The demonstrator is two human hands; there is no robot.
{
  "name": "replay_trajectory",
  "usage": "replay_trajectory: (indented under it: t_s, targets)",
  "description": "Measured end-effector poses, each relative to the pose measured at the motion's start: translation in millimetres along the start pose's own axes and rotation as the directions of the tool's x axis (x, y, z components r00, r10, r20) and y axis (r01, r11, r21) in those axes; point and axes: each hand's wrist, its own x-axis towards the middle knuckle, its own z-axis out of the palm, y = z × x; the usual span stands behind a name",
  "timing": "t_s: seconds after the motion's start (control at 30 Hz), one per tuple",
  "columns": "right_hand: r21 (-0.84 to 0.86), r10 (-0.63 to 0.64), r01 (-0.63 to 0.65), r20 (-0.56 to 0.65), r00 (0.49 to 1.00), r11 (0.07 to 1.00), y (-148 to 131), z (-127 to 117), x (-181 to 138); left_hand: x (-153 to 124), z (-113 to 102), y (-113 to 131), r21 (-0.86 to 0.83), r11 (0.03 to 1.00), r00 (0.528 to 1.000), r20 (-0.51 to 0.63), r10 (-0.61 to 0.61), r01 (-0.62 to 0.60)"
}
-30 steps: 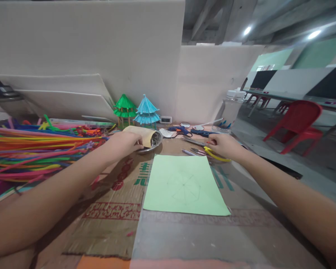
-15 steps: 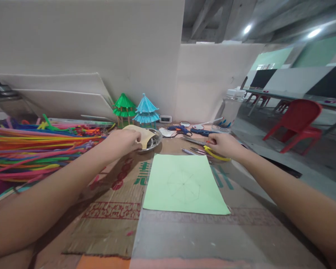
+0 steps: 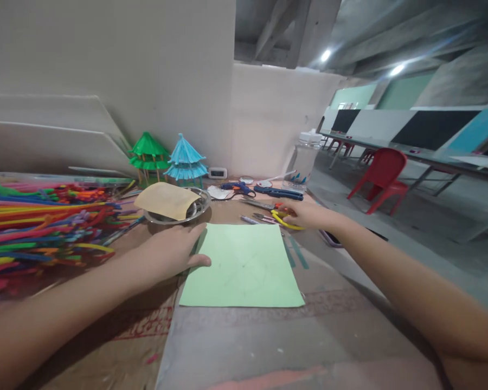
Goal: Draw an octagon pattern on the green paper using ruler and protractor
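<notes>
My left hand (image 3: 177, 252) has its thumb spread from the fingers and touches the left edge of a light green paper sheet (image 3: 244, 271). Faint pencil lines mark the sheet, which lies flat on the work surface. Beyond the sheet, my right hand (image 3: 307, 214) closes on the handles of a pair of scissors (image 3: 283, 220). Their handles are yellow and orange, and the blades point left along the table. Just behind my left hand, a pale yellow piece (image 3: 166, 200) rests across a round metal dish (image 3: 205, 200).
Colourful pipe cleaners (image 3: 36, 227) pile up at the left. Green (image 3: 147, 151) and blue (image 3: 185, 160) model pavilions stand by the wall. A glue gun (image 3: 238, 187), dark blue-handled pliers (image 3: 278, 192), pens (image 3: 249, 220) and a clear bottle (image 3: 305, 162) lie or stand at the back.
My left hand has left the yellow piece on the dish and come down to the green sheet's left edge. My right hand remains at the scissors. The view has turned slightly right.
</notes>
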Motion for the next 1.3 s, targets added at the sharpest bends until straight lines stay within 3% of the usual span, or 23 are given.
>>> replay_trajectory:
  t_s: [0.2,0.53,0.77,0.97,1.17,1.3]
  targets:
    - [0.074,-0.142,0.148,-0.083,0.986,0.986,13,20,6,8,4,-1,-0.015,1.0,0.999,-0.022,0.025,-0.025]
    - [-0.004,-0.078,0.078,-0.071,0.994,0.997,24,32,14,7,4,0,-0.069,0.992,0.993,-0.038,0.107,-0.11]
    - [-0.018,-0.026,0.023,-0.158,0.987,1.0,28,38,17,10,10,-2,-0.159,0.977,0.988,-0.079,0.13,-0.141]
    - [0.127,-0.056,0.082,-0.193,0.98,0.989,22,39,16,13,6,2,-0.334,0.923,0.981,-0.089,0.171,-0.191]
    - [0.351,0.125,-0.012,-0.301,0.945,0.936,25,38,12,15,13,6,-0.534,0.835,0.988,-0.14,0.068,-0.133]
    - [0.583,0.201,0.06,-0.373,0.906,0.81,20,20,6,11,-8,1,-0.631,0.756,0.966,-0.258,0.009,-0.176]
